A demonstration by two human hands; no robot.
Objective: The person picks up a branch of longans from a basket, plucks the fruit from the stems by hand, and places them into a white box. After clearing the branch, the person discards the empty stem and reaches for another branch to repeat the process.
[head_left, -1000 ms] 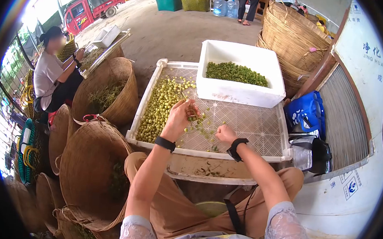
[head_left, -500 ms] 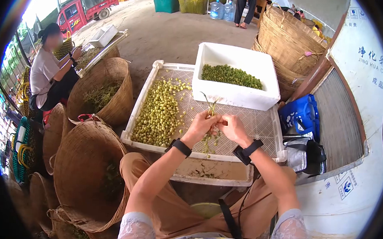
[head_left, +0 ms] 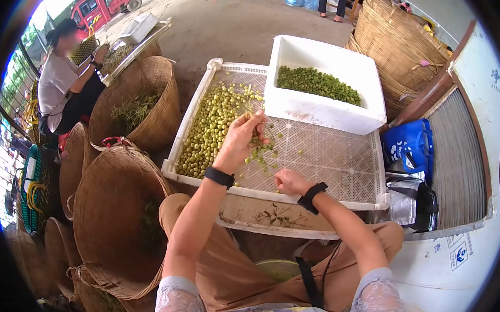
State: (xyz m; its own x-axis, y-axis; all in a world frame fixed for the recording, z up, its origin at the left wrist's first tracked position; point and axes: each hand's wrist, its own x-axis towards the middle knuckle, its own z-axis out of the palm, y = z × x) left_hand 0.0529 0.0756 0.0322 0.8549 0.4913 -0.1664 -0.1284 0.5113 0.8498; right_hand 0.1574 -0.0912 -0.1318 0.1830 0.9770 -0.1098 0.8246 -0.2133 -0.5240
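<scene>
Left hand (head_left: 244, 136) pinches one fruited sprig (head_left: 266, 151); right hand (head_left: 291, 182) curls closed, contents unclear.
One white box (head_left: 325, 110) sits beyond the grip; far right, a panel (head_left: 497, 63) reads "JING".

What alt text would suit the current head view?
A person's bare left hand holds a thin green sprig of small round fruit over a white plastic mesh tray, the curled right hand apart from it. Loose yellow-green round fruit covers the tray's left side; a white rectangular foam box of darker green fruit sits far right.
</scene>
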